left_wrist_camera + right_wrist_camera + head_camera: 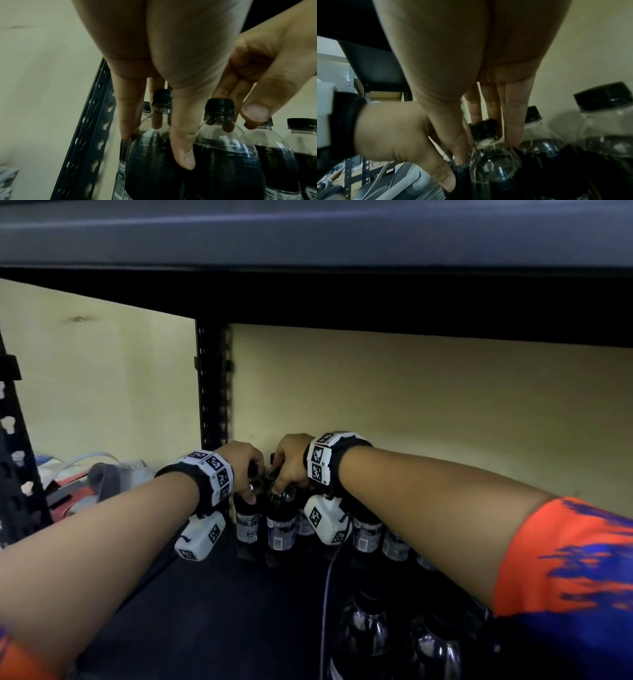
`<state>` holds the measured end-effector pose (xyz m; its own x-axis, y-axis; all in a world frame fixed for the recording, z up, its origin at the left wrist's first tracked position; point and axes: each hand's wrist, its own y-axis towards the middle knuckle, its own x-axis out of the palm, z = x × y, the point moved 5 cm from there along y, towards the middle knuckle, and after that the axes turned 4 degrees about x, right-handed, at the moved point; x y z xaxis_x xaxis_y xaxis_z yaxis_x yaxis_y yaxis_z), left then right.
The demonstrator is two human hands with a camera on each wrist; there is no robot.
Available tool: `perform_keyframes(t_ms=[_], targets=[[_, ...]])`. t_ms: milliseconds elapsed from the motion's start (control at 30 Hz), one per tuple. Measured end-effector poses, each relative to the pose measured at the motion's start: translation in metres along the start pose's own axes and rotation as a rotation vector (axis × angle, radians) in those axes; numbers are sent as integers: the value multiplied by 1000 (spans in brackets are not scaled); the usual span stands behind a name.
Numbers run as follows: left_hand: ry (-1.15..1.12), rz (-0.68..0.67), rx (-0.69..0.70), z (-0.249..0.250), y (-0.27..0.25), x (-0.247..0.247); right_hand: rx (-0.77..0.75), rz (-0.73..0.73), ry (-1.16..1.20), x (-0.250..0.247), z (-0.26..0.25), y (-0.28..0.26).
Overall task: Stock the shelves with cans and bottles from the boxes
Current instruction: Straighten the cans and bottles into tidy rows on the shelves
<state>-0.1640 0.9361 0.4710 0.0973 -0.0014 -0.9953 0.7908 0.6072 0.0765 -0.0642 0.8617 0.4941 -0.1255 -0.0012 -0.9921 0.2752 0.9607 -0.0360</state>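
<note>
Dark cola bottles with black caps stand at the back left of the black shelf (212,594). My left hand (248,474) grips the shoulder of the leftmost bottle (247,525), next to the shelf post. In the left wrist view the left hand (154,146) has its thumb in front of that bottle (150,173) and its fingers behind. My right hand (291,465) grips the neighbouring bottle (281,529) at the neck. The right wrist view shows the right hand (486,146) with its fingers around the black cap (483,129) and neck. Both bottles look upright.
A perforated black post (214,392) rises just left of the bottles. More bottles (368,532) stand in a row to the right, and two (370,635) near the front edge. The upper shelf (308,289) hangs low overhead. Clutter (102,477) lies in the left bay.
</note>
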Motion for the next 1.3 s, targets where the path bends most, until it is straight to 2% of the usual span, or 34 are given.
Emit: perform_keyframes(t_ms=[200, 500, 833, 1100, 1300], targets=[[-2, -110, -3, -1, 3, 2, -7, -82, -57, 14, -5, 3], [59, -141, -32, 4, 7, 5, 18, -198, -54, 35, -20, -7], [42, -155, -4, 0, 8, 6, -4, -190, -32, 40, -17, -5], [6, -107, -4, 2, -8, 2, 33, -151, -11, 20, 0, -28], [-8, -97, 73, 27, -24, -37, 91, -108, -37, -28, 25, -62]])
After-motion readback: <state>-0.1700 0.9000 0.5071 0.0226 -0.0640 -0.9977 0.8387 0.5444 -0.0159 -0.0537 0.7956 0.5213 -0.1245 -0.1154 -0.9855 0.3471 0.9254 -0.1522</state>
